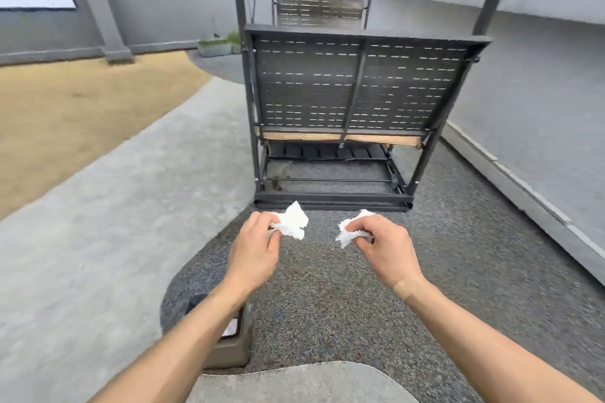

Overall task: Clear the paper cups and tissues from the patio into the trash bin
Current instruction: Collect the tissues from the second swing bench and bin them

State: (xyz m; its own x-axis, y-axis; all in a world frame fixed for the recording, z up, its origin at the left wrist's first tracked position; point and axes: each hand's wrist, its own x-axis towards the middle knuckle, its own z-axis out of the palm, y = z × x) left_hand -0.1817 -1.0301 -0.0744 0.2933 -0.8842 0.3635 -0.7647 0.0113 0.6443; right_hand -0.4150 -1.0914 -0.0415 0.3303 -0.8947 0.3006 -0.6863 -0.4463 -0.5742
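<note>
My left hand (253,250) is held out over the dark gravel patch, fingers pinched on a crumpled white tissue (293,222). A second crumpled white tissue (348,231) is gripped by my right hand (388,250), which hovers at the same height a little to the right. Both tissues are in the air, clear of the ground. Under my left forearm stands a dark square trash bin (234,347), mostly hidden by the arm, with something pale inside. No paper cups show in the view.
A dark metal swing bench (357,85) with a slotted back stands straight ahead on the gravel. A pale concrete path (114,206) curves along the left beside brown ground. A low grey wall (530,127) runs along the right.
</note>
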